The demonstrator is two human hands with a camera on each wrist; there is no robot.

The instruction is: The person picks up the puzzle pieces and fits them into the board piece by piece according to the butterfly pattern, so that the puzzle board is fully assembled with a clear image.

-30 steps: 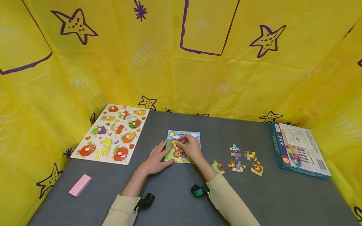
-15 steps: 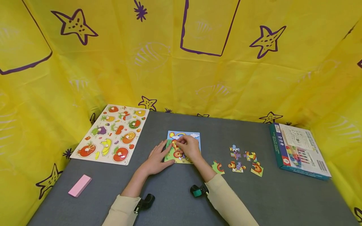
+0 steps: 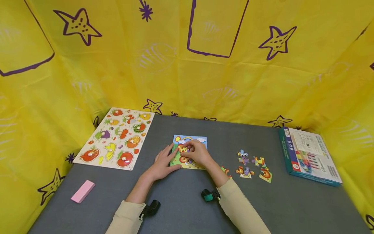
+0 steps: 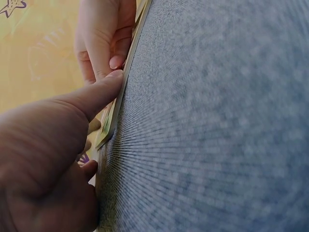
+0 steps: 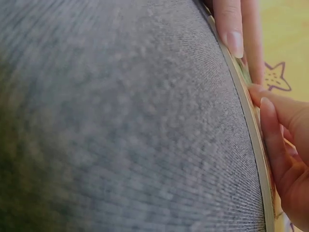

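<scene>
A small puzzle board (image 3: 201,165) with a sun, rainbow and clouds lies flat on the table. On its left edge rests my left hand (image 3: 160,165), fingers spread and thumb along the near edge. My right hand (image 3: 198,152) bends over the middle of the board. Its thumb and curled fingers pinch a red-and-yellow puzzle piece (image 3: 182,149), partly covered by the hand. Close up, the right wrist view shows the right thumb and fingertips (image 5: 265,104) low at the board's edge. The left thumb (image 4: 104,92) presses that edge in the left wrist view.
Several loose puzzle pieces (image 3: 244,172) lie right of the board, one partly behind the right forearm. A fruit puzzle board (image 3: 118,148) is at the left, a pink block (image 3: 83,191) before it. A box (image 3: 312,156) lies at the right. Yellow cloth (image 3: 181,84) hangs behind.
The right thumb and index finger have spread apart, and more of the red-and-yellow piece shows between them. The right forearm has shifted slightly right, partly covering a loose green piece. The left hand stays put.
</scene>
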